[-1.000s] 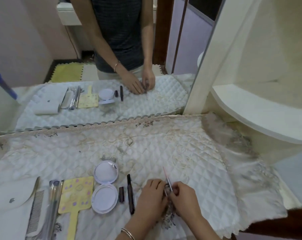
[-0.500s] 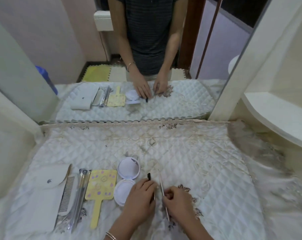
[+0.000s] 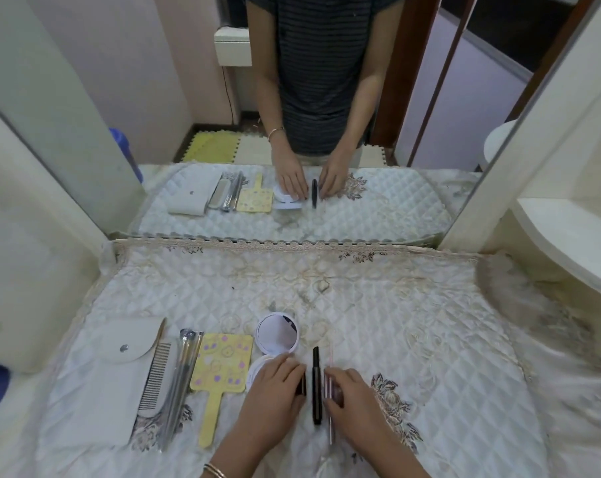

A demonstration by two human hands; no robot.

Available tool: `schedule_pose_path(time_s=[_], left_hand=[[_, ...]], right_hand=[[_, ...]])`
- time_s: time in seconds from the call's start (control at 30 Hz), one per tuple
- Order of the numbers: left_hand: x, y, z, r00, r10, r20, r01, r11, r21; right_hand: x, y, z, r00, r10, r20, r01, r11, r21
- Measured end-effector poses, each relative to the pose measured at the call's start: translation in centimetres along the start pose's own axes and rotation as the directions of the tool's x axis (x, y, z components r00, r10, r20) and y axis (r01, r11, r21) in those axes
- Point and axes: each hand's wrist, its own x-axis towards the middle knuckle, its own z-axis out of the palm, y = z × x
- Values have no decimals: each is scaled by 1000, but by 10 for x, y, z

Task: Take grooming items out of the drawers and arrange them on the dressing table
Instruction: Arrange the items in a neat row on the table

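A row of grooming items lies along the near edge of the quilted cloth (image 3: 378, 305) that covers the dressing table. At the far left sits a white pouch (image 3: 116, 377) with a snap flap, and a comb (image 3: 156, 377) rests against its right edge, teeth toward the pouch. Just beside the comb lies a bundle of slim metal-handled brushes (image 3: 181, 381), running front to back. Next comes a yellow hand mirror (image 3: 221, 370) with its handle pointing toward the person. Right of it an open round compact (image 3: 277, 332) shows its lid mirror, the lower half partly hidden under the left hand (image 3: 276, 391). That hand lies palm down, fingers loosely curled, fingertips touching a small dark tube (image 3: 302, 382); whether it grips the tube I cannot tell. A black pencil (image 3: 316, 384) lies between the two hands, apart from both. The right hand (image 3: 354, 398) rests palm down with its fingertips on a thin pinkish stick (image 3: 330, 381), pressing rather than clasping it.
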Motion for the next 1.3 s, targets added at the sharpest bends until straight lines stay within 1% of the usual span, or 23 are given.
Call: schedule_pose_path(time_s=[0.07,0.13,0.23,0.27,0.3,0.33,0.4,0.43,0.53,0.63,0.73,0.83,0.93,0.97,1.07,1.13,1.23,1.3], left_hand=[[-1,1,0,1000,-4,3,4,1000,0],[-3,0,2,1000,2,-25,-3,1000,-10],[-7,-3,4,998,-43,-51,41,998,-42],[-10,-4,4,996,-67,-64,64,997,-48],[-13,-6,2,993,-92,-79,88,995,-55],[-17,-9,0,989,-116,-92,110,992,-66],[-24,-16,-1,981,-160,-109,150,984,-95],[-27,-21,-1,978,-189,-89,178,978,-111],[-35,-32,0,975,-222,-24,217,967,-132],[-36,-33,-2,976,-218,15,218,969,-120],[-34,-33,-4,978,-208,7,208,972,-109],[-33,-31,-3,986,-162,-45,156,982,-110],[-26,-22,-4,993,-75,-93,73,997,-29],[-21,-17,-5,995,-40,-89,41,999,1],[-9,-1,1,998,56,-18,-55,996,69],[-5,4,6,998,57,-4,-56,995,79],[-3,5,8,998,30,47,-33,998,51],[-2,6,5,995,16,101,-19,999,25]], right_hand=[[3,-1,3,999,-30,-22,30,1000,0],[5,-1,5,998,-44,-45,44,999,3],[3,6,8,995,-92,-48,92,996,8],[0,8,10,989,-126,-76,123,992,-41],[-1,13,14,977,-174,-121,159,979,-126],[-3,18,17,967,-219,-130,192,962,-194],[-5,20,20,966,-253,-57,228,934,-276],[-4,21,24,964,-264,-39,240,920,-309],[0,19,30,957,-286,-37,255,899,-356],[8,17,36,961,-274,-27,245,897,-369],[13,17,39,969,-247,-19,225,909,-351],[9,15,33,977,-211,-10,190,898,-396],[-1,17,27,983,-180,34,178,891,-417],[-4,18,26,983,-179,39,178,884,-432],[-12,21,26,983,-178,48,179,860,-479],[-12,24,29,982,-185,24,173,857,-485],[-12,19,27,981,-189,-34,159,900,-405],[-11,15,24,981,-161,-112,116,937,-330]])
